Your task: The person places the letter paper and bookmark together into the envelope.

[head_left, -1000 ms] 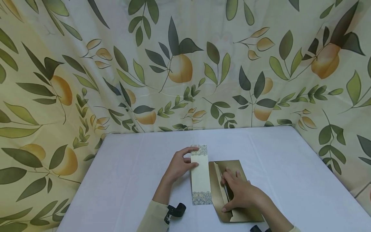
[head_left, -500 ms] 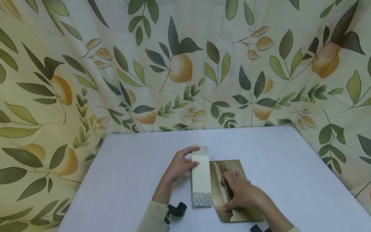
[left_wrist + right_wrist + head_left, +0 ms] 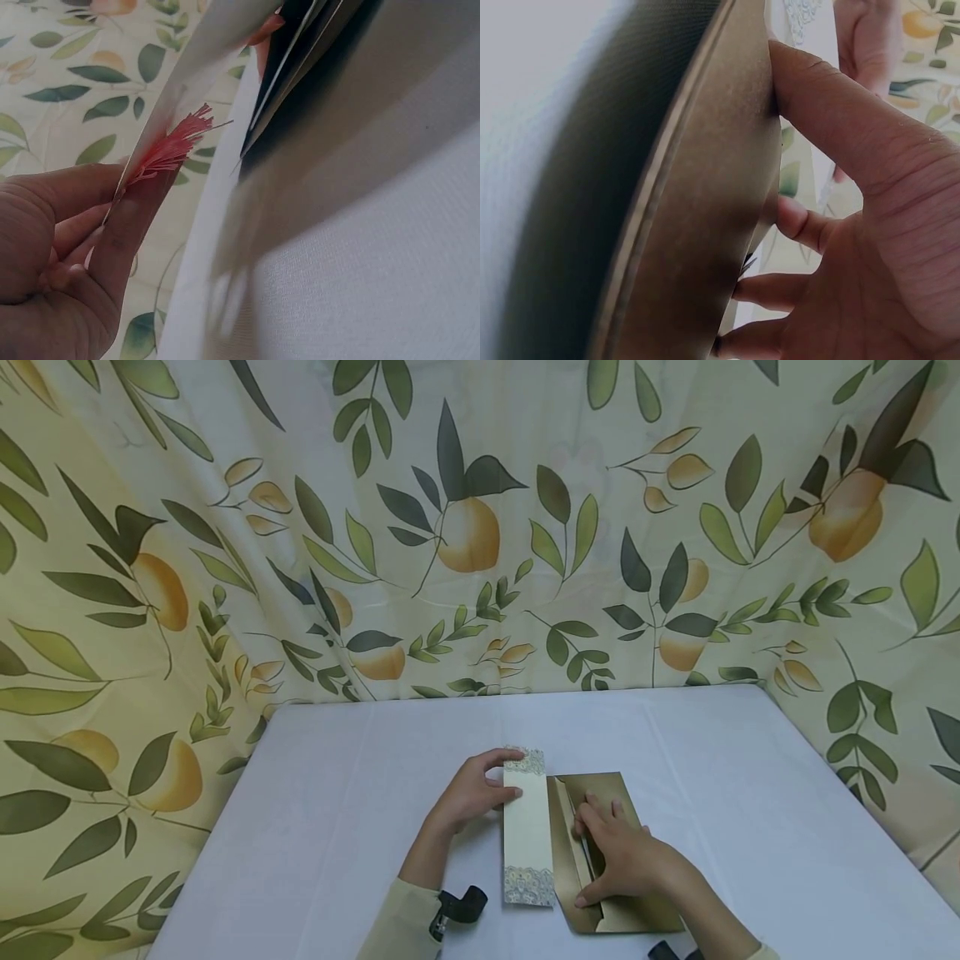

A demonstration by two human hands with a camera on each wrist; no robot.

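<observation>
A cream bookmark [image 3: 527, 827] with lacy grey bands at both ends stands at mid-table in the head view, long side toward the person. My left hand [image 3: 467, 793] pinches its left edge near the top. The left wrist view shows a pink tassel [image 3: 172, 146] by those fingers, against the bookmark's face. Just right of the bookmark is a gold envelope [image 3: 600, 789], its flap spread to the left and its dark mouth parted. My right hand [image 3: 626, 856] holds the envelope, thumb and fingers spread along that opening. The bookmark's lower right corner comes right up to the flap.
A white cloth covers the table [image 3: 352, 827]. Behind and to the sides hangs a curtain [image 3: 570, 618] printed with fruit and leaves. A black wrist camera [image 3: 465, 903] sits on the left sleeve, close to the bookmark's lower end.
My left hand has brought the bookmark slightly right and toward the person, nearer the envelope. The right hand and the envelope look almost unmoved.
</observation>
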